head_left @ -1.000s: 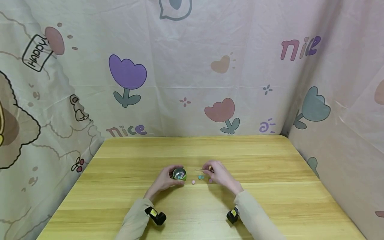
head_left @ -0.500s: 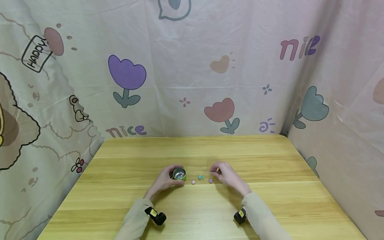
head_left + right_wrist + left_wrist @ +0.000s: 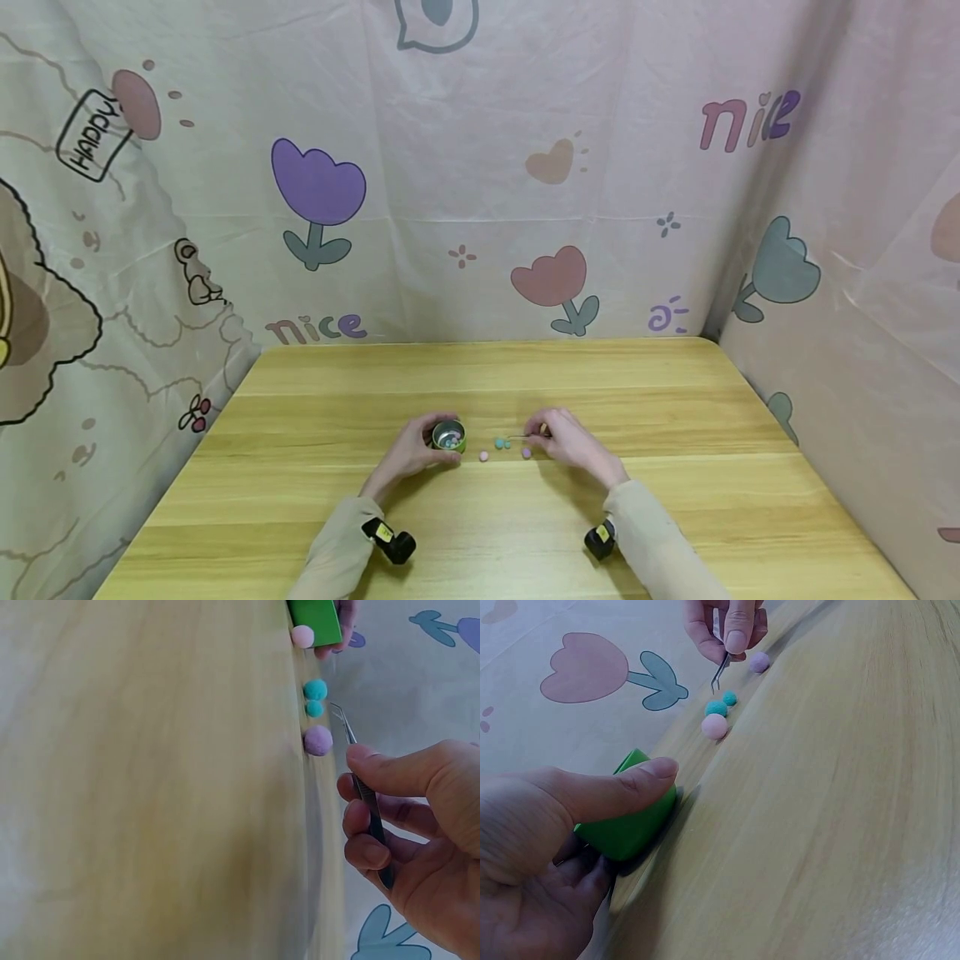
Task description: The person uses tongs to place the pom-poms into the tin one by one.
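Left grip (image 3: 409, 447) holds green container (image 3: 630, 831); right grip (image 3: 439, 825), tweezers (image 3: 367, 793) (bent-tipped).

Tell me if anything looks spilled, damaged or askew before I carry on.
Nothing stands out. The left hand holds the green container, the right hand holds the tweezers with no visible damage, and four pom-poms lie on the table.

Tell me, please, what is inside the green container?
Inside the green container, the head view shows a few small bluish and pale balls. Their exact number is unclear; whatever lies beneath them is covered.
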The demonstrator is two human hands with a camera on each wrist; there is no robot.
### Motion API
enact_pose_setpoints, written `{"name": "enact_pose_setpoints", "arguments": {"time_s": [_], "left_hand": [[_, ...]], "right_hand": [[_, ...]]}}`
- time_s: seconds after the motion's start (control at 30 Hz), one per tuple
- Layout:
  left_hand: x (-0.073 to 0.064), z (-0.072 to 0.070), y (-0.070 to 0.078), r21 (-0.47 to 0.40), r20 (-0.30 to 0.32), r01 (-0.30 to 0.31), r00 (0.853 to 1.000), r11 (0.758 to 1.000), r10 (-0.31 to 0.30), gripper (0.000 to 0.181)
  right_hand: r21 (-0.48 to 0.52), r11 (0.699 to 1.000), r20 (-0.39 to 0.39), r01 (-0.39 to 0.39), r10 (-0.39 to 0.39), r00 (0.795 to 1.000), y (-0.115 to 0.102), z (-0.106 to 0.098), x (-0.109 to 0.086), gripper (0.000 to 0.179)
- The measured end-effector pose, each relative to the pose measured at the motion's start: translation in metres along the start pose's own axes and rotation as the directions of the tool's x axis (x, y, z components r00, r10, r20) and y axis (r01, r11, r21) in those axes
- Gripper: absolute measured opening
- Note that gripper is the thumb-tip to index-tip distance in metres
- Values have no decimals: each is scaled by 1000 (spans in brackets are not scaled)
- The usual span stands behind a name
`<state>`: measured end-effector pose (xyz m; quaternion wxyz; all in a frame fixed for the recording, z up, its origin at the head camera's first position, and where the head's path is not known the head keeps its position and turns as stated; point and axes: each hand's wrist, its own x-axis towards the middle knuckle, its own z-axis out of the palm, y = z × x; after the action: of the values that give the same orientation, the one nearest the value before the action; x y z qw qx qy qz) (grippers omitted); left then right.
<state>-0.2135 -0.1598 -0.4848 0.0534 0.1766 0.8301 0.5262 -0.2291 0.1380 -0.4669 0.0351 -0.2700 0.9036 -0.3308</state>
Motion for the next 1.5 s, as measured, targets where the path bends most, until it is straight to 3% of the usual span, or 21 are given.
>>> {"name": "enact_pose_setpoints", "arguments": {"time_s": [0.4, 0.77, 1.5], "left_hand": [[-1, 0, 0, -21, 4, -7, 1000, 1000, 7, 67], [-1, 0, 1, -9, 3, -14, 1000, 1000, 14, 67], [0, 0, 0, -4, 0, -11, 1000, 1000, 11, 67]], "right_hand": [[-13, 1000, 2, 21, -21, 1000, -2, -1, 0, 7], [21, 1000, 53, 4, -5, 999, -2, 1, 1, 6], [-4, 1000, 42, 12, -12, 999, 0, 2, 0, 7]]}}
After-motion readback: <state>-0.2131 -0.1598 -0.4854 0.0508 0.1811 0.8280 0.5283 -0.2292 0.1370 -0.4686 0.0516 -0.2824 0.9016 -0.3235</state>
